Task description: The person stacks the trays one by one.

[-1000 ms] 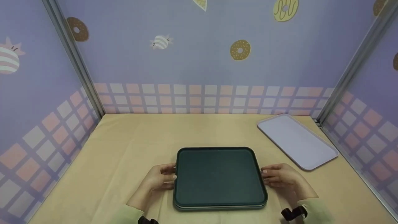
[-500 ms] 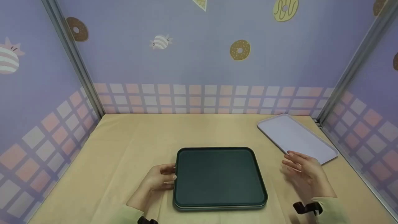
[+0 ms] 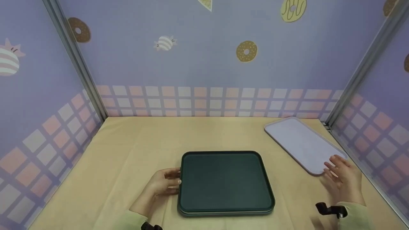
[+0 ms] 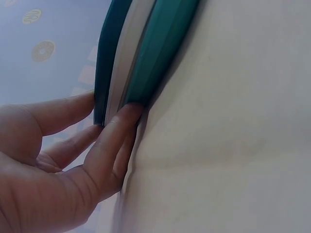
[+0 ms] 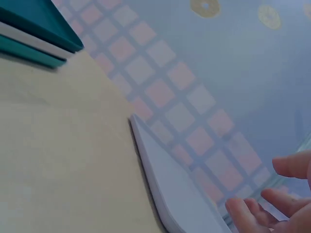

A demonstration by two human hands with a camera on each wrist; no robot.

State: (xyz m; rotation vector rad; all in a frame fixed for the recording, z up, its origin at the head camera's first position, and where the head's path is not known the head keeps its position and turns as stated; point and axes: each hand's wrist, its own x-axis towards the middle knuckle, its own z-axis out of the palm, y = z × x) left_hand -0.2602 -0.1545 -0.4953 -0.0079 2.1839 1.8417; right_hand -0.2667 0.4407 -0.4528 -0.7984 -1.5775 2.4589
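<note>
A stack of trays sits front and centre in the head view, with a dark green tray (image 3: 225, 182) on top. From the left wrist view, a whitish tray (image 4: 125, 63) shows under it and a teal tray (image 4: 163, 46) at the bottom. My left hand (image 3: 163, 182) rests its fingertips against the stack's left side, thumb and fingers spread over the layered edges. Near the front right corner of a pale lilac tray (image 3: 300, 143), my right hand (image 3: 345, 175) hovers with loosely bent fingers and holds nothing. Its fingertips overlap that tray in the head view.
A yellow cloth (image 3: 134, 147) covers the table. Patterned purple wall panels (image 3: 204, 64) enclose it at the back and both sides, with metal posts (image 3: 361, 67) at the back corners. The lilac tray lies askew near the right panel.
My right hand has left the stack's right side and moved right, across to the lilac tray's front corner. The left hand and the trays have stayed put.
</note>
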